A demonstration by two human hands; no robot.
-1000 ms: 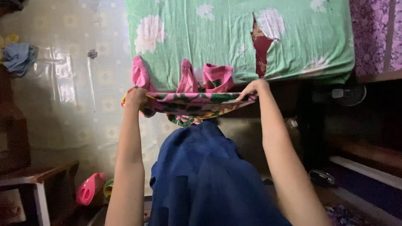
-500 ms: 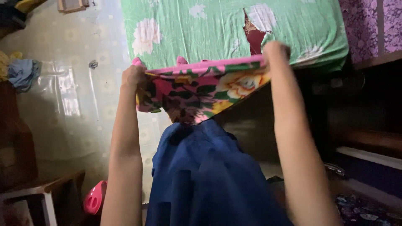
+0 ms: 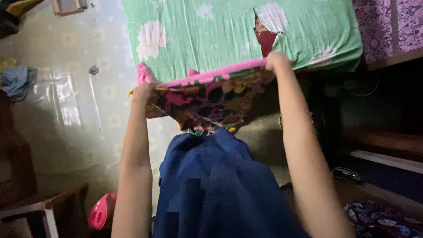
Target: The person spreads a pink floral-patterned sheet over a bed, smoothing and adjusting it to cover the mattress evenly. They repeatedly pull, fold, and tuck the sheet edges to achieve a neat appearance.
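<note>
A floral garment with a pink hem is held stretched out in front of the bed, just before its near edge and above the blue skirt. The left hand is clenched on the garment's left corner, and the right hand is closed on the right corner, somewhat higher and closer to the bed. The pink hem is thus pulled into a taut, slanted line between the two grips, while the patterned cloth is left to hang in loose folds below. The garment is presumably held by its corners and at arm's length so that it opens flat and clear of the skirt; the picture is blurred, so the exact kind of garment cannot be told.

The bed is covered with a green flowered sheet, torn near its right corner so that dark red cloth shows through. To the left of the bed a glossy tiled floor is seen, with a blue cloth heap lying well apart from the bed. A pink plastic thing is seen far below the bed, beside the left arm.
</note>
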